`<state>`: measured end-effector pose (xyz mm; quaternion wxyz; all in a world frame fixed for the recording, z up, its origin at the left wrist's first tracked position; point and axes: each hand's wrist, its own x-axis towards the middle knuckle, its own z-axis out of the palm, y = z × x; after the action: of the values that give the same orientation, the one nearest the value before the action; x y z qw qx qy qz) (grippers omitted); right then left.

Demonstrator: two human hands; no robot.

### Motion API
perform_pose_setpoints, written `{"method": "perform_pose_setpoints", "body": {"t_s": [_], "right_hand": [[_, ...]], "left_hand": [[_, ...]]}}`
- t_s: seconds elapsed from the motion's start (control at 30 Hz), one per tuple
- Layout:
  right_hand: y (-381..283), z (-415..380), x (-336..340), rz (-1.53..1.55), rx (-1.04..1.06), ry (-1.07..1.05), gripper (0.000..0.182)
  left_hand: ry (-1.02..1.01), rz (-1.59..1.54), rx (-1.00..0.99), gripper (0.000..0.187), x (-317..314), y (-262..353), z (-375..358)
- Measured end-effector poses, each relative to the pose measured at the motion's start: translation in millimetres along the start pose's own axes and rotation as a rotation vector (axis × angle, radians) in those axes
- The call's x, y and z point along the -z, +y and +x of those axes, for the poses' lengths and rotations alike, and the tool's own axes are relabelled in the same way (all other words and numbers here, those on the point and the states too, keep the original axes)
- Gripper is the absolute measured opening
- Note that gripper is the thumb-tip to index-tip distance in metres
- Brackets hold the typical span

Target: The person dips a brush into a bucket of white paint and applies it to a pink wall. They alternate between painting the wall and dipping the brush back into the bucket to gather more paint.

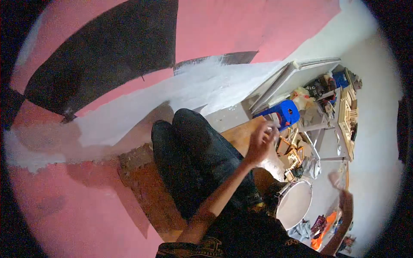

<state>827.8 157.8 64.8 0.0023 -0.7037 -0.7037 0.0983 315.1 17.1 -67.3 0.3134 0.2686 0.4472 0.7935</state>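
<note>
My left hand (262,139) is raised beyond my bent knees, its fingers curled around something small and pale that I cannot make out. Behind it stands a blue plastic stool or crate (289,112) with small items on it. At the right my right hand (335,179) is held away from my body, blurred, its fingers unclear. Between my arms, close to my torso, sits a round container (295,204) with a pale surface inside. Dark trousers (202,150) cover my bent legs, beside the painted wall.
The wall (215,26) carries pink, black and white paint. Wooden frames and scraps (292,157) lie in a pile beyond my left hand. A pale panel (297,71) leans by shelves with bags. Orange cloth (328,230) and other fabrics lie at the lower right.
</note>
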Motion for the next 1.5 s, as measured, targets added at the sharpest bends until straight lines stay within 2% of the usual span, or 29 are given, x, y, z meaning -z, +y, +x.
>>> {"method": "perform_pose_setpoints", "body": {"t_s": [0.07,0.13,0.23,0.27,0.3,0.33,0.4,0.43,0.47,0.53,0.57,0.6,0.67,0.7,0.8,0.83,0.93,1.03,1.13,1.27,1.33,1.43,1.5], "right_hand": [[-65.1,28.2,-5.9,0.1,0.148,-0.014,0.033],[-148.0,50.2,-25.7,0.242,0.295,-0.101,0.034],[-282.2,64.7,-78.2,0.512,0.456,-0.379,0.037],[-323.9,62.0,-93.5,0.632,0.475,-0.506,0.035],[-365.5,59.3,-108.9,0.749,0.479,-0.64,0.034],[-404.5,54.3,-122.1,0.743,0.594,-0.705,0.032],[-457.3,66.7,-173.0,0.905,0.453,-0.895,0.025],[-477.8,70.1,-194.9,0.919,0.601,-1.002,0.025],[-497.4,69.9,-212.3,0.931,0.76,-1.099,0.03],[-531.6,54.8,-229.1,0.937,0.914,-1.166,0.026],[-546.7,42.3,-230.4,0.884,0.917,-1.151,0.023],[-560.4,30.2,-233.2,0.832,0.918,-1.141,0.021],[-575.6,11.1,-247.7,0.713,1.103,-0.893,0.019],[-581.6,0.0,-255.2,0.653,1.189,-0.771,0.018],[-599.7,-35.7,-259.2,0.697,1.231,-0.665,0.013],[-601.4,-43.0,-267.0,0.754,1.179,-0.654,0.015],[-612.5,-62.3,-257.5,0.728,1.143,-0.585,0.02],[-618.8,-71.5,-258.5,0.697,1.162,-0.503,0.022],[-624.8,-77.9,-266.0,0.739,1.238,-0.351,0.021],[-631.8,-79.9,-269.5,0.733,1.245,-0.251,0.024],[-632.8,-74.0,-269.7,0.768,1.267,-0.201,0.023],[-634.7,-63.0,-249.7,0.676,1.124,-0.25,0.022],[-631.6,-57.6,-252.3,0.672,1.131,-0.193,0.022]], "left_hand": [[0.086,0.068,-0.093,0.018,29.0,-3.9,13.7],[0.198,0.166,0.032,0.02,55.1,-2.0,23.8],[0.3,0.191,-0.021,0.022,99.2,-9.5,26.8],[0.313,0.164,0.119,0.021,114.1,-8.5,26.8],[0.341,0.202,0.083,0.021,125.0,-6.2,28.6],[0.367,0.24,0.046,0.02,135.9,-3.7,30.5],[0.383,0.22,0.044,0.019,160.3,-2.4,31.1],[0.433,0.216,-0.045,0.02,171.9,-13.5,34.0],[0.415,0.146,0.005,0.018,179.1,-2.1,33.2],[0.495,0.132,0.039,0.018,198.2,-8.0,38.1],[0.454,0.138,0.146,0.029,214.3,-14.8,37.9],[0.445,0.131,0.113,0.029,216.0,-14.7,40.2],[0.437,0.136,0.035,0.03,224.0,-7.7,51.2],[0.485,0.009,-0.028,0.018,225.7,-13.3,59.9],[0.533,0.031,0.056,0.018,244.5,-34.2,68.0],[0.523,-0.042,0.119,0.018,245.5,-36.8,67.7],[0.469,-0.119,0.126,0.017,241.5,-39.3,57.7],[0.463,-0.147,0.023,0.016,249.8,-53.3,48.2],[0.443,-0.227,0.069,0.02,271.7,-70.5,41.1],[0.459,-0.303,0.131,0.029,295.7,-81.1,26.8],[0.454,-0.221,0.132,0.031,306.7,-90.3,22.6],[0.474,-0.238,0.114,0.031,310.4,-87.5,24.2],[0.487,-0.237,0.074,0.03,308.5,-84.2,22.1]]}}
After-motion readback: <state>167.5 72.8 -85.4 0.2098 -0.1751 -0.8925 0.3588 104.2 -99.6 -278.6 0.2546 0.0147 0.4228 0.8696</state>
